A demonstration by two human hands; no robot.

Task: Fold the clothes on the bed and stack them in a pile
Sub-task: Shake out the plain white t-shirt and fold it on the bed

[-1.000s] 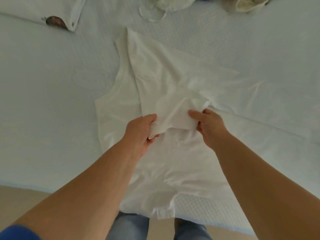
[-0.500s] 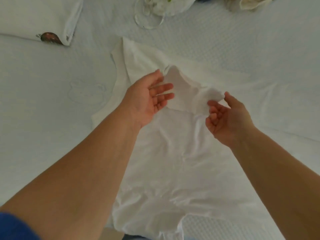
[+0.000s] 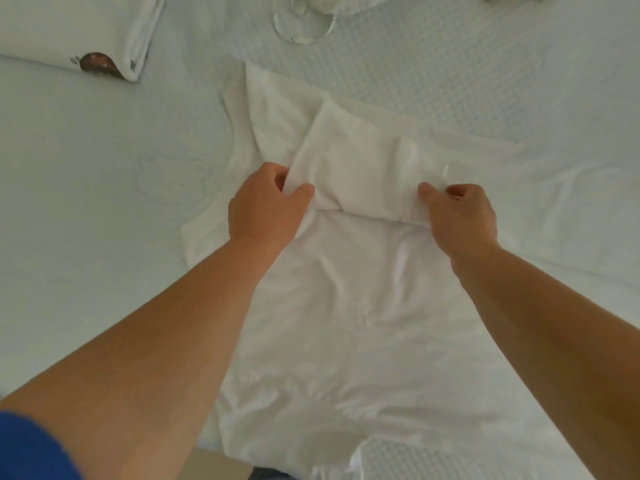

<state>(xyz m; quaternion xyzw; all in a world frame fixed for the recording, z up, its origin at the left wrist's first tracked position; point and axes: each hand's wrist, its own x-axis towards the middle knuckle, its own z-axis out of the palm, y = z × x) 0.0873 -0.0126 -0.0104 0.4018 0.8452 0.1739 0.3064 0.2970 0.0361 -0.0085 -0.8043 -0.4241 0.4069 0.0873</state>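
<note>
A white shirt [image 3: 346, 306] lies spread on the bed [image 3: 86, 220], its long axis running from the person at the near edge away toward the far side, hem hanging over the near edge. A folded-over flap of it sits across the upper middle. The left hand [image 3: 266, 209] pinches the flap's left end between thumb and curled fingers; the right hand [image 3: 460, 216] grips its right end the same way. Far left lies a folded white garment [image 3: 79, 29] with a brown print. More crumpled clothes [image 3: 332, 8] sit along the far edge.
</note>
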